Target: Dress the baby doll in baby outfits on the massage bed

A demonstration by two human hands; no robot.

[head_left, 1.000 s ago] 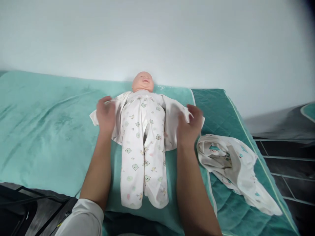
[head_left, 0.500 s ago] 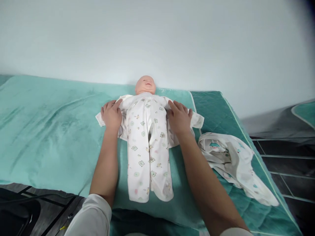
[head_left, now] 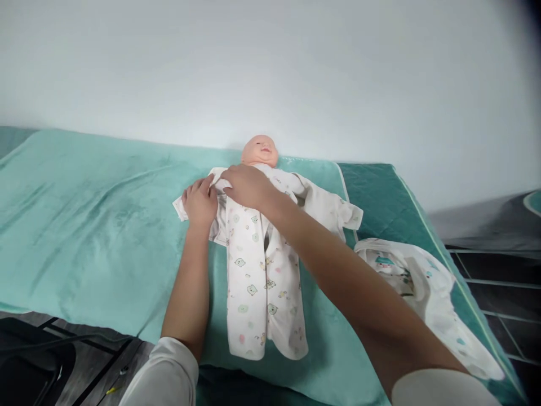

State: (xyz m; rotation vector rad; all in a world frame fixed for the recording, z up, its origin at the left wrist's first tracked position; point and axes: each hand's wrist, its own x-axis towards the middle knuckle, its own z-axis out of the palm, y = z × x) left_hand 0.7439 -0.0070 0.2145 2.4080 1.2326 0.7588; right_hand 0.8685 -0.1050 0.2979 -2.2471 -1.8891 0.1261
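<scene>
A baby doll [head_left: 260,151] lies on its back with its head toward the wall, dressed in white printed footed clothing [head_left: 249,282]. An opened white baby shirt [head_left: 325,206] is spread beneath it, sleeves out to both sides. My left hand [head_left: 200,203] is curled over the shirt's left sleeve, near the cuff. Beside it, my right hand [head_left: 247,186] reaches across the doll's chest, thumb and fingers around the white-sleeved upper arm on the left. The doll's hand on that side is hidden.
A crumpled white printed baby garment [head_left: 426,287] lies to the right on the darker green cover [head_left: 376,192]. A light green sheet [head_left: 105,225] covers the rest of the bed. Behind stands a white wall [head_left: 270,67]; a black chair [head_left: 34,361] is at lower left.
My right hand has left the right sleeve and crossed over the doll's chest to the left arm. My left hand stays at the left sleeve. The view has shifted slightly.
</scene>
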